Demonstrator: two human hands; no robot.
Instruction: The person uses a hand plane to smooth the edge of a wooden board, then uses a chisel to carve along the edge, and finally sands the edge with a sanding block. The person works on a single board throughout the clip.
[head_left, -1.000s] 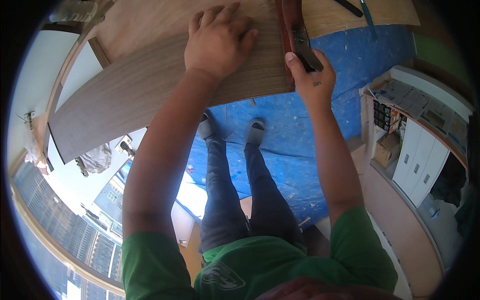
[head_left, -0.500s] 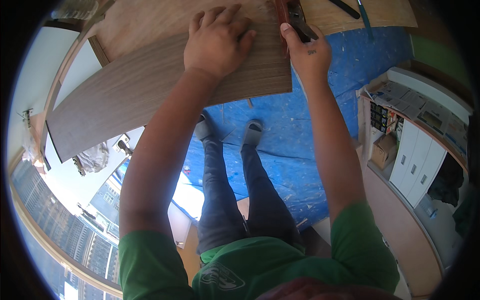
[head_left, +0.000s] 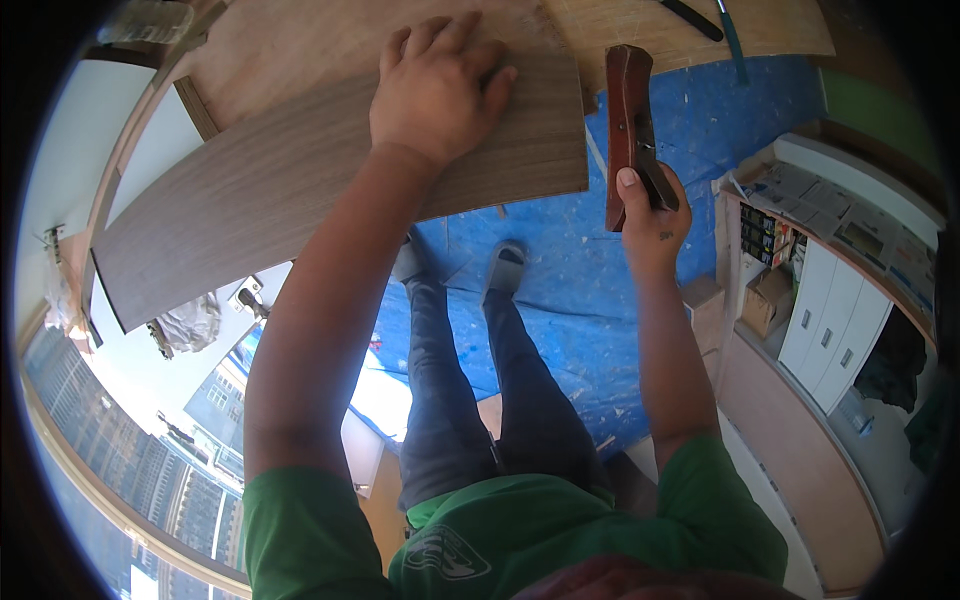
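A long brown wood-grain board point(head_left: 300, 165) lies across the top of the view, its near edge jutting out over the floor. My left hand point(head_left: 437, 90) rests flat on it with the fingers spread. Off the board's right end, my right hand point(head_left: 655, 215) grips a reddish-brown wooden hand plane point(head_left: 625, 130) by its rear part, with the thumb along its side. The plane stands apart from the board, its long body pointing away from me. Its underside is turned mostly out of sight.
At the top right, a black-handled tool point(head_left: 692, 18) and a teal-handled tool point(head_left: 733, 45) lie on a light wood surface point(head_left: 780, 25). Blue sheeting point(head_left: 570, 270) covers the floor under my feet. A white-drawered cabinet point(head_left: 835, 310) stands right, newspapers on top; windows are left.
My right hand has drawn the hand plane back toward me and to the right, away from the board's end edge. My left hand has stayed nearly in place.
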